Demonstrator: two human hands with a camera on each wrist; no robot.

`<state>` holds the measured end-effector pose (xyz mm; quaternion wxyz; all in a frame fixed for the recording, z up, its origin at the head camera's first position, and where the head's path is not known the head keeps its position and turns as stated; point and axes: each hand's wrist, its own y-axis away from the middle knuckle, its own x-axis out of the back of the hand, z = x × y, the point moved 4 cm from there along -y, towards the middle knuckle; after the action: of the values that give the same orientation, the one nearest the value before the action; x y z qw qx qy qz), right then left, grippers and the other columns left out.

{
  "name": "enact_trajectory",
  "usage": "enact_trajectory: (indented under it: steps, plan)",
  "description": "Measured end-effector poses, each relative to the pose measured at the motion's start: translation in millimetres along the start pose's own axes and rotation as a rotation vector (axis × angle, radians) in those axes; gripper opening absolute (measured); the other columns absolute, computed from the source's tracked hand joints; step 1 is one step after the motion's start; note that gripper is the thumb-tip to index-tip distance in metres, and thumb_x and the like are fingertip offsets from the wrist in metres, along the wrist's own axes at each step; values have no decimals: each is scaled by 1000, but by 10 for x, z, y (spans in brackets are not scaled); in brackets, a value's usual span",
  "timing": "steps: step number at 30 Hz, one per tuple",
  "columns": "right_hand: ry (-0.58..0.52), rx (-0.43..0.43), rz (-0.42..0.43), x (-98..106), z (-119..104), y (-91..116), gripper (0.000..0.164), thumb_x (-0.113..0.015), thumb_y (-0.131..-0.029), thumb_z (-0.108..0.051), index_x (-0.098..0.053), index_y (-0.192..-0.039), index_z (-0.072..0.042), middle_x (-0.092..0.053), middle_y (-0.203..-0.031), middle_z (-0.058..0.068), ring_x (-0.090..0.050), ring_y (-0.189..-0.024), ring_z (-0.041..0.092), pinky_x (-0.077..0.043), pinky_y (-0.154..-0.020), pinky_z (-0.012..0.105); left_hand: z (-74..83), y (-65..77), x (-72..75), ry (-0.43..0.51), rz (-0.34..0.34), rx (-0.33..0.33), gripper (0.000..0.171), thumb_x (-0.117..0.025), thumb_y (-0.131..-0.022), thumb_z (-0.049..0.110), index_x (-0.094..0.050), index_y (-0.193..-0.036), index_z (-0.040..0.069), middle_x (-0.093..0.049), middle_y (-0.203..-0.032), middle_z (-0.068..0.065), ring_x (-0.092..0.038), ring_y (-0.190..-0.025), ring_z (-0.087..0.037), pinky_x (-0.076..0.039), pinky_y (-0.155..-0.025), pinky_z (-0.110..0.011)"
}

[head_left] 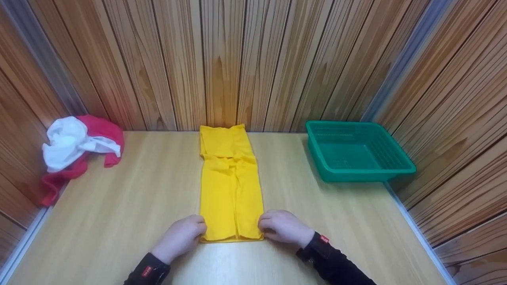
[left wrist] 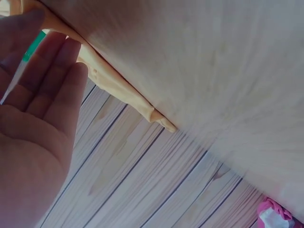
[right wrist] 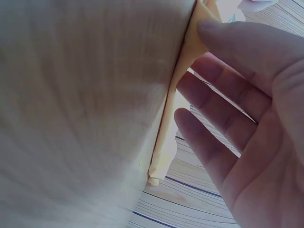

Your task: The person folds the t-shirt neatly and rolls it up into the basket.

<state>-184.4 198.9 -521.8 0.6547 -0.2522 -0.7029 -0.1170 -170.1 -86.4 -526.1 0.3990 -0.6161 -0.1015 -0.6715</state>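
A yellow garment (head_left: 222,186) lies on the table as a long strip, folded lengthwise. Its near part is fairly flat, with a lengthwise line along it, while creases bunch across its upper part. At the near left corner, my left hand (head_left: 184,235) pinches the cloth's edge. My right hand (head_left: 286,227) does the same at the near right corner. Seen from the left wrist, the hand (left wrist: 40,104) has its thumb and fingertips at the cloth's edge (left wrist: 118,88). In the right wrist view, the thumb of the hand (right wrist: 251,104) presses on the yellow cloth (right wrist: 164,152).
A green plastic basket (head_left: 323,168) stands at the back right. Crumpled white cloth (head_left: 65,144) and red cloth (head_left: 105,132) lie heaped at the back left, against the side wall. Wood-panelled walls (head_left: 222,59) enclose the table (head_left: 130,190) at the back and both sides.
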Motion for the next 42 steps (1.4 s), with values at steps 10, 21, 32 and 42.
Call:
enact_trajectory:
  steps: [10,21,32,42]
  plan:
    - [-83,-23,-24,79,32,11,8,-71,-91,-21,-69,-96,-15,-66,-89,-4,-62,-83,12,-51,-78,28,-54,36,76,133,-30,33,20,-69,-79,-1,-55,-82,13,-56,-73,5,-56,-66,-15,-49,-61,-34]
    - [-282,-240,-17,238,127,-102,8,-64,-97,-16,-58,-99,-13,-64,-90,-3,-60,-82,13,-52,-78,32,-194,3,134,325,-114,193,19,-66,-85,5,-52,-90,17,-53,-75,11,-54,-68,-10,-48,-63,-31]
    - [-322,-300,-7,197,186,-82,10,-57,-101,-22,-55,-103,-13,-52,-83,-9,-51,-74,10,-48,-70,27,-251,-13,174,436,-158,264,14,-63,-88,7,-54,-95,15,-51,-75,10,-52,-69,-10,-44,-63,-30]
    - [-403,-347,-5,176,206,-53,13,-55,-102,-26,-54,-106,-13,-50,-80,-9,-50,-72,11,-46,-67,26,-293,9,160,500,-128,306,12,-62,-87,8,-56,-97,14,-54,-80,9,-54,-75,-12,-43,-67,-31]
